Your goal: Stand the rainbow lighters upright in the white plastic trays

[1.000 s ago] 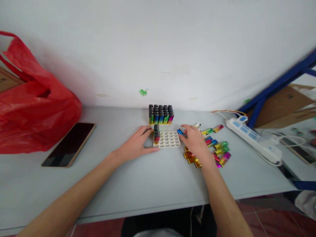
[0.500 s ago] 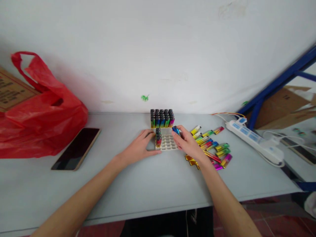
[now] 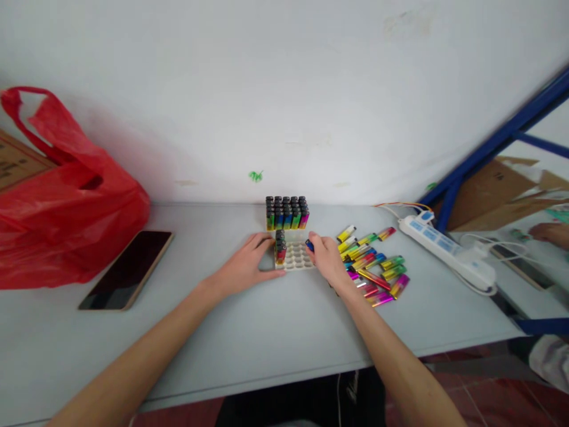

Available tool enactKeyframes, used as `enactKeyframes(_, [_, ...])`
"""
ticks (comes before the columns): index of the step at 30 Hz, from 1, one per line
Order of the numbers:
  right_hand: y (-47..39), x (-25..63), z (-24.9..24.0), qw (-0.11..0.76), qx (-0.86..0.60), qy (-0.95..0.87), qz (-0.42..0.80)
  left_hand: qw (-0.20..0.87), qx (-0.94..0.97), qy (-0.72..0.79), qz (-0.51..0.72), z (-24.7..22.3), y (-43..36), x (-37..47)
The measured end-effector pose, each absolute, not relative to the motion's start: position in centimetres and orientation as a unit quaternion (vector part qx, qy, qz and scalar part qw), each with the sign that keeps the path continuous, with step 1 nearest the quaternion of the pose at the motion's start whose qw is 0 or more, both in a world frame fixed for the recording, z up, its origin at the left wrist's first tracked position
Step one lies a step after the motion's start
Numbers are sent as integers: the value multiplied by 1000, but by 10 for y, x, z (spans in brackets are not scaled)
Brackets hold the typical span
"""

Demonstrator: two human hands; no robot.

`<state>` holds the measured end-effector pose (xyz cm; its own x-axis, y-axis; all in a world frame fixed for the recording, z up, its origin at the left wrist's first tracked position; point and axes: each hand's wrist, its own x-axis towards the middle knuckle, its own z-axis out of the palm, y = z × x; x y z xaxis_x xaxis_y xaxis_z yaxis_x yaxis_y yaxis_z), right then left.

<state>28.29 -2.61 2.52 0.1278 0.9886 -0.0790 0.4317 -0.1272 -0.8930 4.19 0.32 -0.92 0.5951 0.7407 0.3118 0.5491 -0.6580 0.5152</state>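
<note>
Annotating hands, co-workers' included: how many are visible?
3. Wearer's left hand, at the pale tray's left end; right hand, at its right end, gripping a blue lighter; another person's hand, at the frame's right edge, partly cut off. Others may be hidden.

1 table point(image 3: 249, 350), pale grey. Back edge: 1 bag point(image 3: 89, 207), red; lighters point(image 3: 287, 218), black-topped, bodies yellow to green, blue or magenta. Nearer front edge: 1 tray point(image 3: 297, 259), off-white.

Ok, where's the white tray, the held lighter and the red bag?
White tray point(image 3: 297, 256): head view, on its bare cups.
Held lighter point(image 3: 310, 244): head view, on its blue part.
Red bag point(image 3: 84, 222): head view, on its side.
</note>
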Motion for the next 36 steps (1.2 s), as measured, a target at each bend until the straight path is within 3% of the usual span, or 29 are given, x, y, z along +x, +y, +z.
enactKeyframes(10, [-28,285,25,401,-638,-545,367,186,876,367,252,-9,4,41])
enactKeyframes(23, [-30,284,25,376,-643,-588,316,187,875,371,247,-7,3,42])
enactKeyframes(36, [-46,284,43,398,-474,-750,233,199,869,370,261,-4,1,43])
